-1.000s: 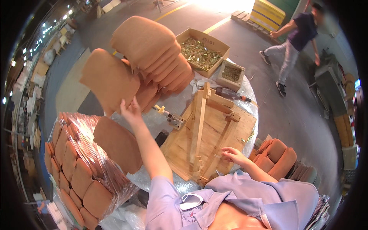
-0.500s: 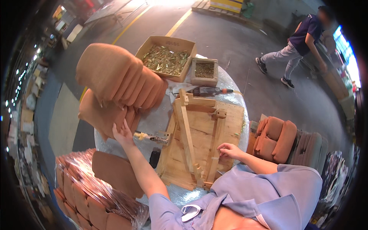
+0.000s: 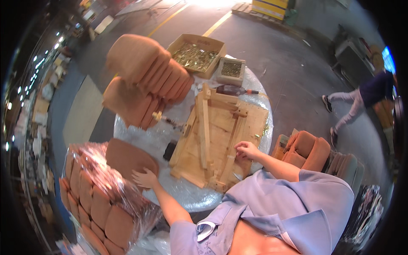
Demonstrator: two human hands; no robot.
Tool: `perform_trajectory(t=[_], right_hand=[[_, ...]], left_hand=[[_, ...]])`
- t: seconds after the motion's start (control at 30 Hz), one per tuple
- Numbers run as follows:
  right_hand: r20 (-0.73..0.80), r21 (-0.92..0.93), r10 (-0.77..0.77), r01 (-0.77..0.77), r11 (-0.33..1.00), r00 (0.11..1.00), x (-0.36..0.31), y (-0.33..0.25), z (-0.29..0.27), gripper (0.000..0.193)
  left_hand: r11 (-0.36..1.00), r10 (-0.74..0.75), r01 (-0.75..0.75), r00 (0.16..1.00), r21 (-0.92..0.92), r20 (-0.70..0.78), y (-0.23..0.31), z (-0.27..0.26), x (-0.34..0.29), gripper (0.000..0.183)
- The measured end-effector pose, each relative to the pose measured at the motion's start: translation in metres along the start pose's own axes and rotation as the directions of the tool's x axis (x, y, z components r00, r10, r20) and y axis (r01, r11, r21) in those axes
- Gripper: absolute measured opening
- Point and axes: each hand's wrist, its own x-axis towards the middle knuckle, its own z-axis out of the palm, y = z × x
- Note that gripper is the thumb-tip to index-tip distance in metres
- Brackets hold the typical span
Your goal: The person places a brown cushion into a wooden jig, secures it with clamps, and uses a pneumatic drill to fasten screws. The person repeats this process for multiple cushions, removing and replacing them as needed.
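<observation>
- Beneath the left hand (image 3: pixel 145 178), fingers spread, nothing clenched: brown cushion (image 3: pixel 130 158).
- Beside the right hand (image 3: pixel 246 151), loosely curled: wooden frame (image 3: pixel 205 138); grip cannot be told.

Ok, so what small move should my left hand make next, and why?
Probably curl the left hand around the near edge of the single brown cushion: it seems spread over that edge, without a clear grip, while the right hand is at the wooden frame.

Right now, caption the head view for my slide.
Left hand at a brown cushion, right hand by a wooden frame.
</observation>
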Motion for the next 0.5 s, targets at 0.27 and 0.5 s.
perform_trajectory(t=[0.27,0.5], right_hand=[[0.04,-0.016,0.023,-0.023,1.0,0.999,-0.001,-0.007,0.001,0.028],[0.021,-0.109,-0.109,0.111,0.988,0.994,-0.019,-0.014,-0.001,0.032]], left_hand=[[0.434,-0.464,0.491,0.84,-0.755,0.28,-0.054,0.009,-0.024,0.075],[-0.567,-0.472,0.494,0.461,-0.659,0.752,-0.047,0.005,0.007,0.067]])
